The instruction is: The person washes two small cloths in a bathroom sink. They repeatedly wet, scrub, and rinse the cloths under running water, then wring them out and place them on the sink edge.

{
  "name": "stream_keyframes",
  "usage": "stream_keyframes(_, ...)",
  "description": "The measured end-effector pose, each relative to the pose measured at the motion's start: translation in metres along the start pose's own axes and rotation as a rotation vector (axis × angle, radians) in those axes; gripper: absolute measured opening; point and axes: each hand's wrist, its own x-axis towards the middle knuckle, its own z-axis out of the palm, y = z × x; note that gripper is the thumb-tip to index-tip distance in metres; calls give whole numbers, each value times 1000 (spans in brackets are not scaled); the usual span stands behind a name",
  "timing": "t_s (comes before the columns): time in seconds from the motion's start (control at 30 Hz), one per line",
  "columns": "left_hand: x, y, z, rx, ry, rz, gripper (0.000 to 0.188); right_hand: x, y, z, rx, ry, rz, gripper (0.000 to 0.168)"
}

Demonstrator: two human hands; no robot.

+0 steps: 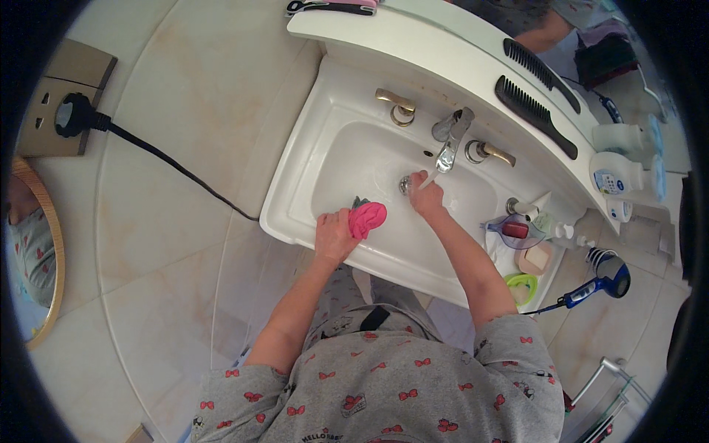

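Observation:
My left hand (334, 235) grips a bunched pink cloth (367, 219) above the front left of the white washbasin (354, 160). A bit of dark grey cloth (361, 202) shows behind the pink one. Down in the basin, my right hand (426, 196) is beside the metal drain (405, 185), its fingers pointing down and partly hidden. Water runs from the chrome faucet (451, 147) onto or just by that hand. Whether its fingers hold anything cannot be made out.
Brass-coloured tap handles (396, 101) flank the faucet. A black comb (534, 116) lies on the white shelf (421, 50) near white bottles (615, 174). Soap dishes (533, 258) crowd the basin's right edge, with a blue hair dryer (601, 282) beyond. A plugged-in black cord (177, 166) hangs at left.

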Motion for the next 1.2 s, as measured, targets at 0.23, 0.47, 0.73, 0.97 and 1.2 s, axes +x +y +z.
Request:
stream_keyframes(0.23,1,7,-9,6,-73,-20,52,-35,3,31,-79,-110,-74,57)
stream_keyframes(0.47,6,15,-8,-10,-108,-27,52,-34,3,48,-6,-177,51,74)
stream_keyframes(0.73,56,25,12,-1,-369,-106,75,-106,22,35,431,73,118,59)
stream_keyframes(0.97,160,109,39,70,-636,58,70,-158,44,51,905,81,384,51)
stream_keyframes(1.2,202,121,110,73,-440,800,33,-118,40,35,1520,278,519,68)
